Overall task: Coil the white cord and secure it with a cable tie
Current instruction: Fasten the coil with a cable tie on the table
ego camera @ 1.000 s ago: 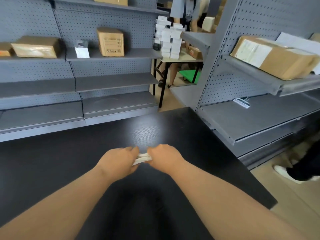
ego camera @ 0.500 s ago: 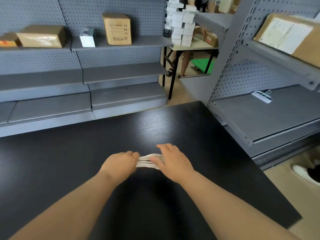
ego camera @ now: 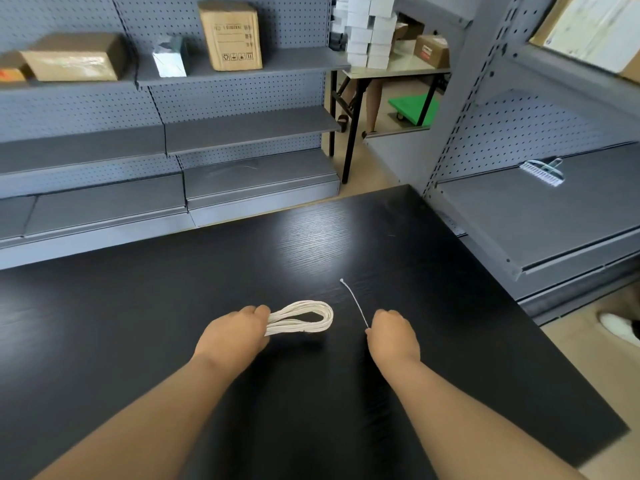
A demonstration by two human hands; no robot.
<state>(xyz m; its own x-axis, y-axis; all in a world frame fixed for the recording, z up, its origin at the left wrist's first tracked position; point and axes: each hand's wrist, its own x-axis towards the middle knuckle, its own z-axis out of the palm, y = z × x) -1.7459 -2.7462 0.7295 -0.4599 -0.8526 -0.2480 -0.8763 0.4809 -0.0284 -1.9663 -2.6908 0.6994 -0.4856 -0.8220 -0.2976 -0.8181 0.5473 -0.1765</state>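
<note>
The white cord (ego camera: pixel 304 317) is folded into a flat coil of several loops and sticks out to the right of my left hand (ego camera: pixel 232 337), which grips its left end just above the black table (ego camera: pixel 138 323). My right hand (ego camera: pixel 393 336) is a little to the right of the coil, apart from it, and pinches the near end of a thin white cable tie (ego camera: pixel 354 301). The tie slants up and away to the left, its small head at the far tip. The cord's left end is hidden inside my left fist.
Grey pegboard shelves (ego camera: pixel 242 129) run behind the table with cardboard boxes (ego camera: pixel 230 34) on top. A second grey shelf unit (ego camera: pixel 540 216) borders the table's right side, holding a small comb-like clip (ego camera: pixel 543 171). A person's shoe (ego camera: pixel 620 329) shows on the floor at right.
My right hand has let go of the coil, moved right and now holds the cable tie. The left hand keeps the coil, whose loops now show in full. The camera tilted down.
</note>
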